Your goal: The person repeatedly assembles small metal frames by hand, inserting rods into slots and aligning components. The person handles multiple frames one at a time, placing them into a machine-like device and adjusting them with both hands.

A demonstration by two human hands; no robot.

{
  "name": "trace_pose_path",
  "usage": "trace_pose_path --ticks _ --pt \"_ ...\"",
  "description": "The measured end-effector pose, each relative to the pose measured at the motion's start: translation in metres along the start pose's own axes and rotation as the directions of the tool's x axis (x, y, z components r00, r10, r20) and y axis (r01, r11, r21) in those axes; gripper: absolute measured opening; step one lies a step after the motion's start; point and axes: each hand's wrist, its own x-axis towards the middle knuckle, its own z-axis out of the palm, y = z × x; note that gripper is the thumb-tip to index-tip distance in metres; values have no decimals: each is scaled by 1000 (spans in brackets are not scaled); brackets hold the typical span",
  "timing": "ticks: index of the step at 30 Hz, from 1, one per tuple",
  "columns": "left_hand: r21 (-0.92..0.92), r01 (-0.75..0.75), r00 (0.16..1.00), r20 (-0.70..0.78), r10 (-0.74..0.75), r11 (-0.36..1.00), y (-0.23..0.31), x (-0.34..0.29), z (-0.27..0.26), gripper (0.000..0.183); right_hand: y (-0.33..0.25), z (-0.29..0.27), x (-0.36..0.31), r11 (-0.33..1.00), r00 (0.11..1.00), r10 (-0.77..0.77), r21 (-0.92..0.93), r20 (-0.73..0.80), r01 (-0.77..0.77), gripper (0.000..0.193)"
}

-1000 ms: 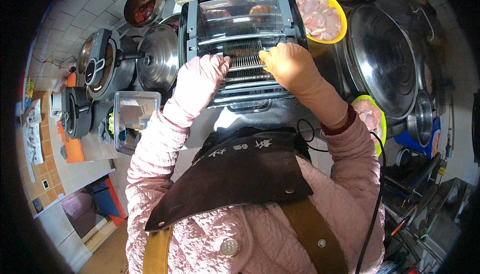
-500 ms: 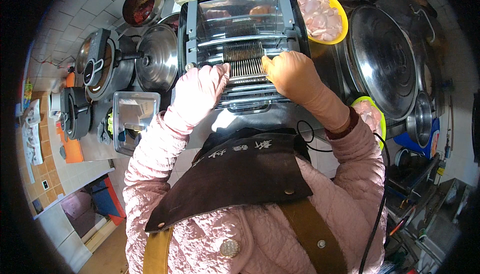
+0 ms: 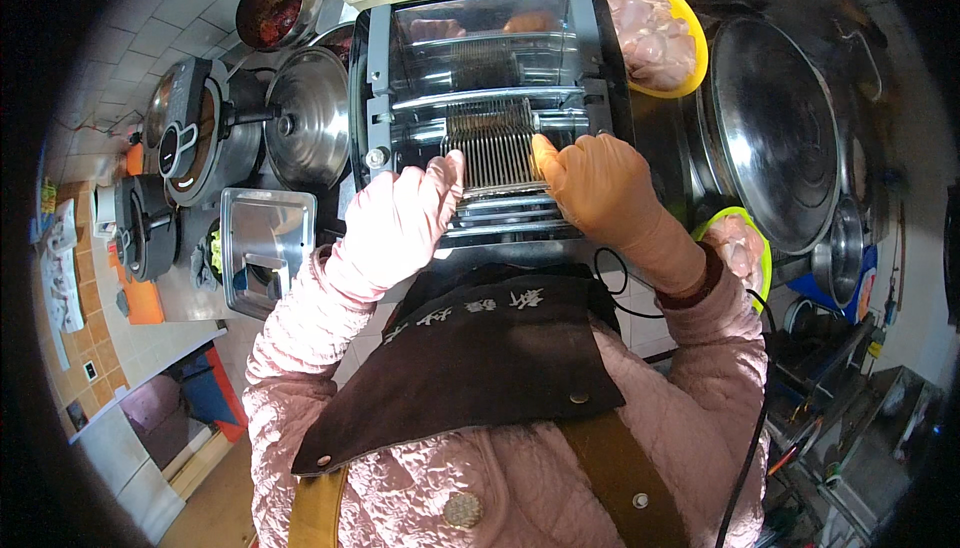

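Note:
A meat slicing machine [image 3: 378,53] with grey sides and a clear cover stands in front of me. At its middle is a blade unit [image 3: 495,153], a row of thin, closely spaced metal strips. My gloved left hand [image 3: 400,213] grips its left end, thumb along the edge. On the opposite end, my right hand [image 3: 600,183], in an orange-looking glove, is closed with its thumb pressed to the side. The fingers curl underneath, so their exact hold is hidden. The unit's far part sits among the machine's horizontal bars.
A yellow bowl of raw chicken pieces [image 3: 697,38] stands at the far right, with a green bowl of meat [image 3: 765,258] nearer. Large lidded pans flank the machine. A steel tray [image 3: 300,203] lies by my left forearm. A black cable [image 3: 765,388] runs past my right arm.
Both hands have come slightly nearer to me, and the blade unit between them is pulled or tilted toward me, showing more of its strips. The grip looks the same.

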Motion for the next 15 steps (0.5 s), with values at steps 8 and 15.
trace_pose_path --ticks 8,15 --pt "-52 79 994 -67 -82 996 2 8 5 27 -2 2 2 999 1000 28 -40 -4 -28 25" --pt "-72 115 992 -46 -119 991 -2 23 16 22 3 18 13 988 986 131 -100 98 -122 12"
